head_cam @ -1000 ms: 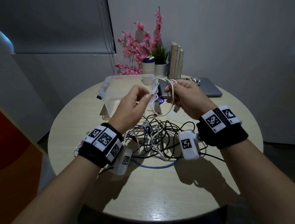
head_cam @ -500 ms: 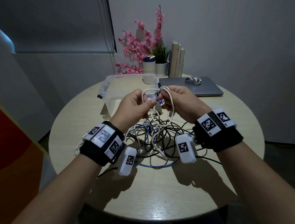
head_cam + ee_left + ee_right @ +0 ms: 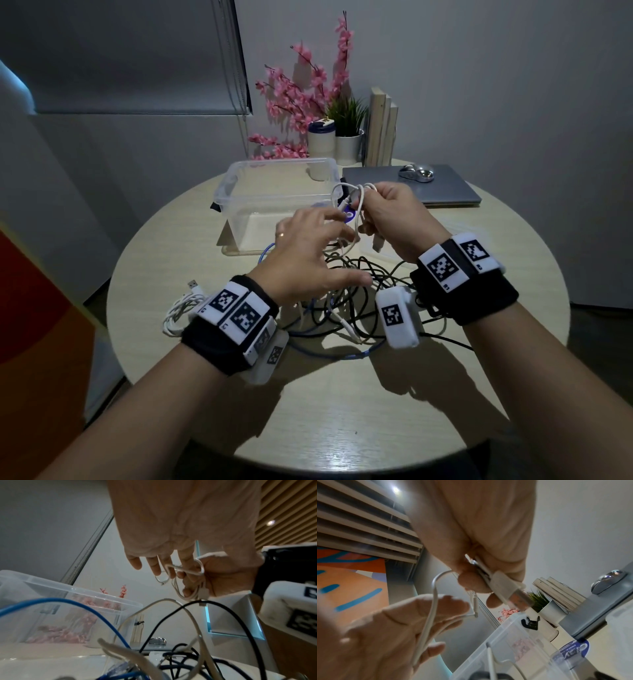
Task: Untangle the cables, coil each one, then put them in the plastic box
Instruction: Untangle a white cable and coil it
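A: We see the right hand [image 3: 394, 216] raised above the round table [image 3: 342, 411], its fingers curled round a small white cable [image 3: 356, 202] gathered into loops. In the right wrist view the cable's USB plug [image 3: 511, 589] juts out from between thumb and fingertips [image 3: 491, 602].

B: And the left hand [image 3: 308, 260]? We find it just beside the right, fingers spread and nearly straight. From the right wrist camera, strands of the white cable run across the front of those fingers [image 3: 436, 649], though we cannot tell whether they touch or merely pass close.

A: We agree: nothing is pinched there. From the left wrist camera, the loops hang from the right hand's curled fingers [image 3: 187, 593], beyond the left fingertips [image 3: 154, 568].

B: Below both hands we see the tangle of black, blue and white cables [image 3: 346, 301] on the table. A coiled white cable [image 3: 178, 311] lies apart by the left wrist.

A: The clear plastic box [image 3: 239, 192] stands open behind the hands, beside a closed laptop [image 3: 445, 195] with a mouse [image 3: 416, 172] on it.
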